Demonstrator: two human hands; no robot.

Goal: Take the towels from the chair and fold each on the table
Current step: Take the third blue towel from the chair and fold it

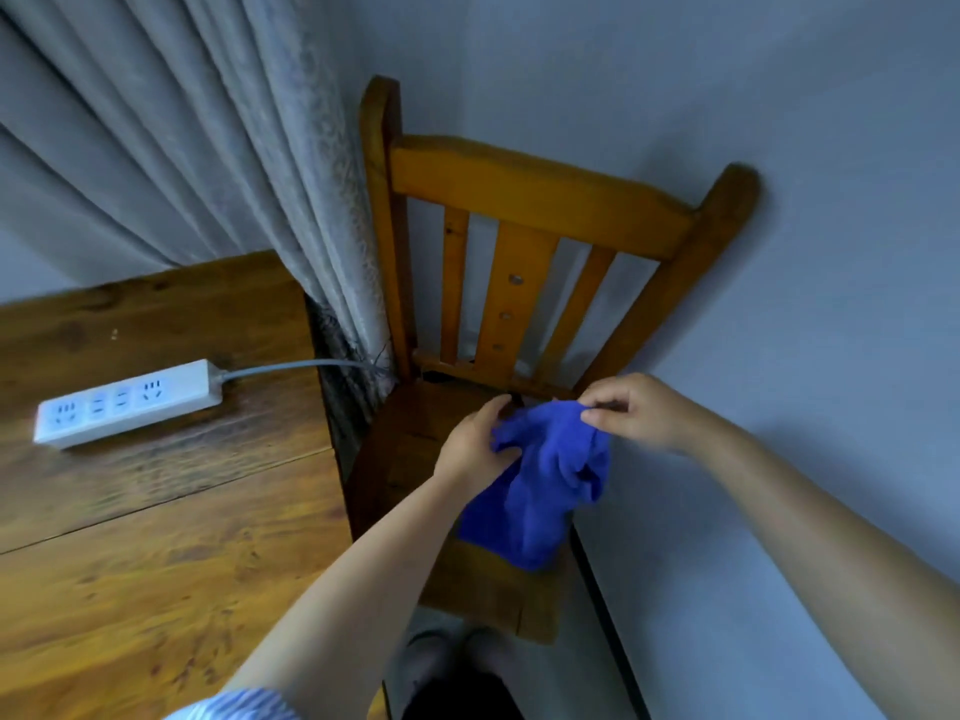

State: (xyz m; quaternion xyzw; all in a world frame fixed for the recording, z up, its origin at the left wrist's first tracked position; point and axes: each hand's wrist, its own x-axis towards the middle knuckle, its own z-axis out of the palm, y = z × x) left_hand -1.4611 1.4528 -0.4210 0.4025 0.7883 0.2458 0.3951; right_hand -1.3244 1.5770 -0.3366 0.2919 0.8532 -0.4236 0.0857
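A crumpled blue towel (pixel 540 485) hangs over the seat of a wooden chair (pixel 524 200) that stands against the wall. My left hand (pixel 475 444) grips the towel's upper left edge. My right hand (pixel 631 410) pinches its top right corner between thumb and fingers. The towel's lower end droops toward the seat's front right edge. The wooden table (pixel 156 537) lies to the left of the chair.
A white power strip (pixel 130 405) lies on the table, its grey cable running off toward the grey curtain (pixel 208 148) behind. A blue-grey wall (pixel 779 122) sits right behind and beside the chair. My feet (pixel 447 662) show below the seat.
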